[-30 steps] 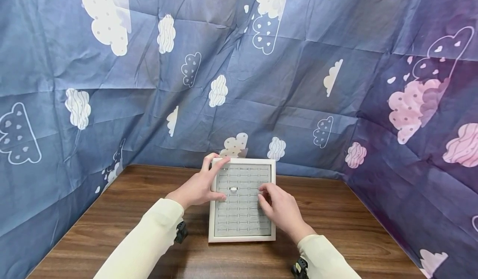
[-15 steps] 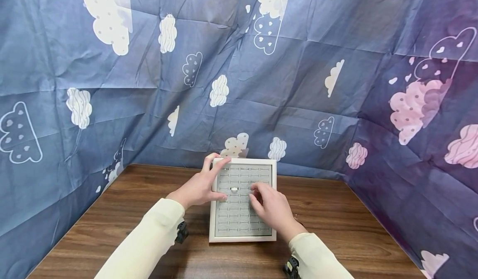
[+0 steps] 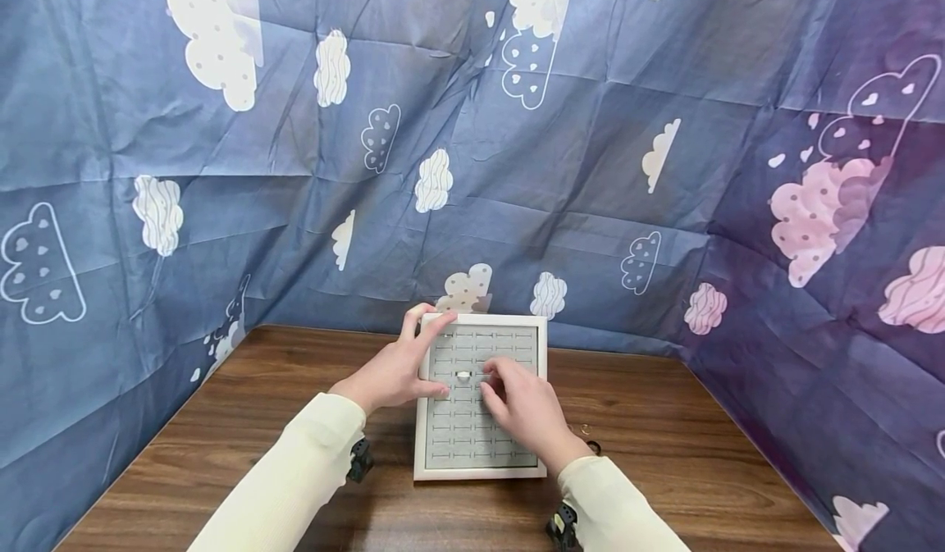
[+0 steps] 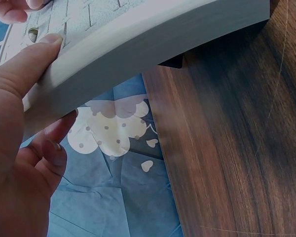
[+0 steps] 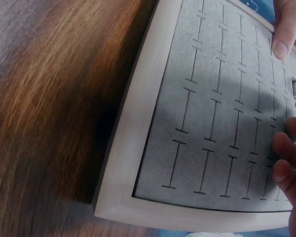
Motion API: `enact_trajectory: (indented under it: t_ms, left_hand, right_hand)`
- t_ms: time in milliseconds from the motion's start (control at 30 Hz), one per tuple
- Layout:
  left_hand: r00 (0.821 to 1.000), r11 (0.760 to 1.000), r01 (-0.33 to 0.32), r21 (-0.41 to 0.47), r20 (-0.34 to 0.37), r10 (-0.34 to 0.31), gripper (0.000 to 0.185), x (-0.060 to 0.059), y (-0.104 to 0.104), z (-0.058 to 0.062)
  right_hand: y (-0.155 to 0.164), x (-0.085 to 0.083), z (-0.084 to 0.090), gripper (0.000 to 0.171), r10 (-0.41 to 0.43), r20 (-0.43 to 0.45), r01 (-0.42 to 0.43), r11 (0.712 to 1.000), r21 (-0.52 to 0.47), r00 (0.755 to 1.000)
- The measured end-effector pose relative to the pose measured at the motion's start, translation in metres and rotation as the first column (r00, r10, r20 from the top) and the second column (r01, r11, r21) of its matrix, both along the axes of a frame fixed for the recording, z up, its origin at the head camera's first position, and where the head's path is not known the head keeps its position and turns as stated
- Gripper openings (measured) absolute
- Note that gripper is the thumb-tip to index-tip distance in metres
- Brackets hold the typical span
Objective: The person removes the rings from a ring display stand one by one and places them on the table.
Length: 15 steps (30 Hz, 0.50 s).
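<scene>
Centre of the head view, low down: a square ring tray (image 3: 480, 400) with a pale frame and grey slotted lining, flat on the brown wooden desk (image 3: 664, 421), gripped at its upper-left corner by the left hand (image 3: 394, 369), thumb on the lining and fingers curled round the frame edge. Just right of it, a small silvery ring (image 3: 463, 376) seated in a slot, with the right hand (image 3: 520, 408) over the tray's middle, fingers bent, fingertips near the ring; whether touching it, cannot tell. Behind, filling the upper frame, a blue cloud-print cloth (image 3: 591, 166)
</scene>
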<state>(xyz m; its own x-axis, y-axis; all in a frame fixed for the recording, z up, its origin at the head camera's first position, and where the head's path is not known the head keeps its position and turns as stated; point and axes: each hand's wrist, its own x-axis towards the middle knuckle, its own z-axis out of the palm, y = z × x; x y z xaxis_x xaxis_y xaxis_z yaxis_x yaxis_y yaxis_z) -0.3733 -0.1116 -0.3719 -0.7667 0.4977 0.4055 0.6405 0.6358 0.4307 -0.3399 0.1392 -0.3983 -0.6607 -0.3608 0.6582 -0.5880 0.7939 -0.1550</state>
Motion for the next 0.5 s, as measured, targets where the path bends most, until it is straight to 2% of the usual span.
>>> enact_trajectory:
  t_ms: [500]
  left_hand:
    - [1.000, 1.000, -0.008, -0.007, 0.000, 0.008, 0.110, 0.0018, 0.0007, 0.0006]
  right_hand:
    - [-0.0084, -0.0008, 0.0043, 0.015, -0.037, 0.027, 0.037, 0.999, 0.020, 0.999]
